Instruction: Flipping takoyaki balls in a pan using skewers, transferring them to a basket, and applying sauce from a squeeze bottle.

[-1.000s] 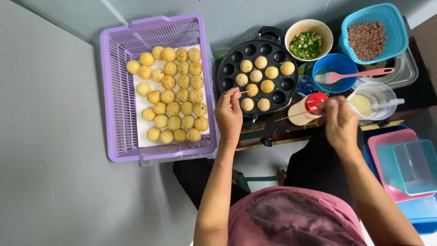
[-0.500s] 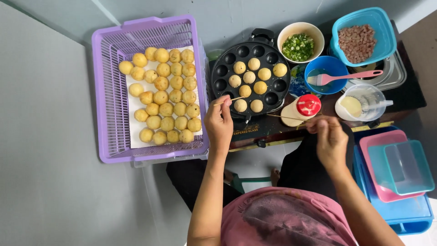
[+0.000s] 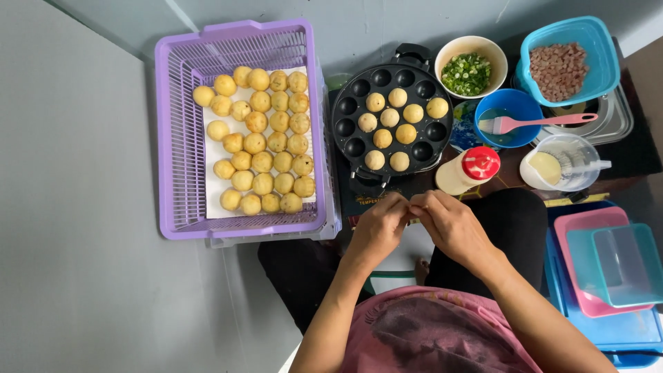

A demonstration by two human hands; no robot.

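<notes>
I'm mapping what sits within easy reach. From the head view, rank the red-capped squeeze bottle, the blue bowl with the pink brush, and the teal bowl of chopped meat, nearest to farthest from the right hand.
1. Squeeze bottle, just above the right hand.
2. Blue bowl, farther up.
3. Teal bowl, top right corner.

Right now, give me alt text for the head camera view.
Left hand and right hand meet fingertip to fingertip before a black round-mould pan holding nine dough balls. A purple basket of golden balls sits left; bowls and a red-capped bottle right.
</notes>
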